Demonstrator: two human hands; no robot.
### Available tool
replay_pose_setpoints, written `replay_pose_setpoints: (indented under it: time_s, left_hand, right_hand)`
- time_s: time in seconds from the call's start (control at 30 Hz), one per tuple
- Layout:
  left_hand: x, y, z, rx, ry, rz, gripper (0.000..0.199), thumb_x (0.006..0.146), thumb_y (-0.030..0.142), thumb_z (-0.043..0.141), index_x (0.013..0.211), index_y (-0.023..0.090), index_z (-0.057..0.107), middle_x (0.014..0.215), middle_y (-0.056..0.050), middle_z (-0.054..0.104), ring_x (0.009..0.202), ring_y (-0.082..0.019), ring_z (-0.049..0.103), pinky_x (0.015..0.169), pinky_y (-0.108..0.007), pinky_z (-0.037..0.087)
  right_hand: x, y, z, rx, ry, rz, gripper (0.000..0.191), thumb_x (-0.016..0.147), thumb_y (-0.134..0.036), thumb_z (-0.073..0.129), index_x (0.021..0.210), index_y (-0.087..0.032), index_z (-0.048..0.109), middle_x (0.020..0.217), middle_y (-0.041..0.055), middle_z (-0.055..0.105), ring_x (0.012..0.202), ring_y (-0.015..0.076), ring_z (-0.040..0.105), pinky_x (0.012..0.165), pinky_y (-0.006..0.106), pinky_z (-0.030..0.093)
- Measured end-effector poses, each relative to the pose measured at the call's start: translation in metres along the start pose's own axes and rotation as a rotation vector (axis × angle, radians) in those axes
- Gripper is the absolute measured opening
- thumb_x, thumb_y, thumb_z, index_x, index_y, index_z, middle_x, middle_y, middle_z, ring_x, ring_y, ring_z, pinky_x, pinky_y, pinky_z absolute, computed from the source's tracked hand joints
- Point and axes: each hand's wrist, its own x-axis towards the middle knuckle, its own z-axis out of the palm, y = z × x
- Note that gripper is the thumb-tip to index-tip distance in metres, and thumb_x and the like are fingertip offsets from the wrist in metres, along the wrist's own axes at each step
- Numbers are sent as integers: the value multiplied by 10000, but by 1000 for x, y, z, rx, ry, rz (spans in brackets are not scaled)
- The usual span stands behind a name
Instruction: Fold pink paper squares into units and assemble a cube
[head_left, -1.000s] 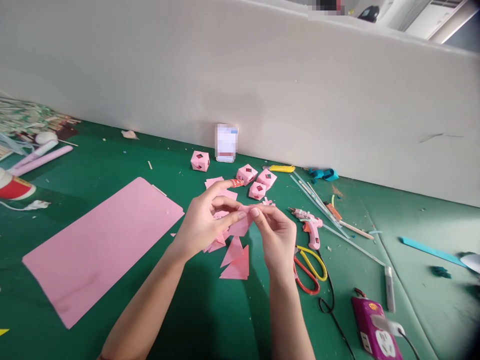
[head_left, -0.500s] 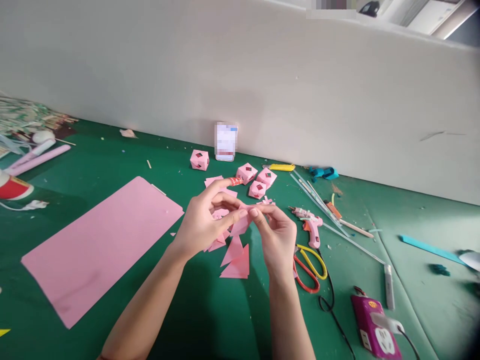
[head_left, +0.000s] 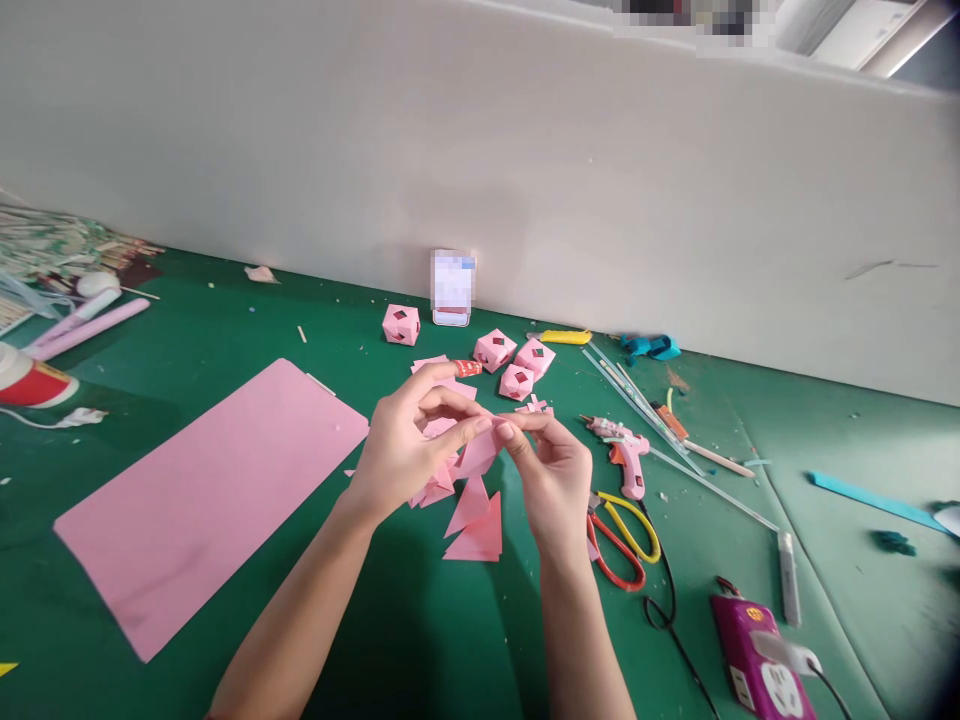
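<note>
Pink paper piece sits pinched between my two hands just above the green table, a little nearer me than the cluster of finished cubes. On my left hand the thumb and middle fingers are closed onto the paper's left part, while the index finger arches up and forward, free of the paper, with a red patterned band round its tip. My right hand has its thumb and index finger pressed together on the paper's upper right edge; the remaining fingers are curled loosely into the palm and touch nothing I can make out. Both grips are narrow pinches, the fingertips of the two hands almost meeting.

What I see of the piece is a small flap whose long axis runs from upper right, at the pinch, down to lower left, with a point hanging toward the table. How it is folded inside the fingers I cannot tell.

Directly under my hands lie loose pink triangles. A large pink sheet lies flat to the left. Three pink cubes sit together beyond my hands, and a fourth cube is apart to their left. To the right are a pink glue gun and scissors with yellow and red handles.
</note>
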Motion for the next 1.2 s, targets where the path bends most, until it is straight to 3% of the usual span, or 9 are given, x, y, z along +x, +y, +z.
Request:
replay_pose_setpoints:
  time_s: [0.2,0.5,0.8,1.03,1.2]
  left_hand:
    - [1,0,-1,-31,-2,-16,500,796,352,837,1222,232,606,880,-24,792,850,-212,777,839,-362,636]
    - [1,0,0,-18,-22,-39,475,799,345,837,1204,243,611,877,-14,790,850,-206,777,897,-370,623]
    - [2,-4,-1,2,-18,-43,473,810,354,826,1213,238,605,875,-17,789,857,-216,782,884,-377,630]
    - [2,-4,-2,-21,4,-53,512,787,361,843,1227,246,609,856,-19,783,822,-230,787,757,-350,649]
    - [2,-3,-2,-41,55,-55,532,765,329,855,1225,227,608,854,-17,782,848,-218,780,788,-336,643]
  right_hand:
    - [0,-1,0,8,-9,33,99,823,-341,825,873,-259,802,916,30,796,904,218,716,859,368,556]
    - [2,-1,-1,9,-13,25,61,836,-319,812,872,-269,808,897,22,798,894,208,718,850,358,558]
    - [2,3,-2,-27,-7,35,83,831,-340,811,868,-266,816,939,40,808,948,241,729,914,415,561]
    - [0,1,-3,-78,18,-2,94,819,-363,823,871,-285,824,954,43,808,1008,258,719,964,452,546]
    - [2,1,-4,-132,-60,65,169,811,-405,820,880,-251,812,949,54,798,945,252,721,902,427,562]
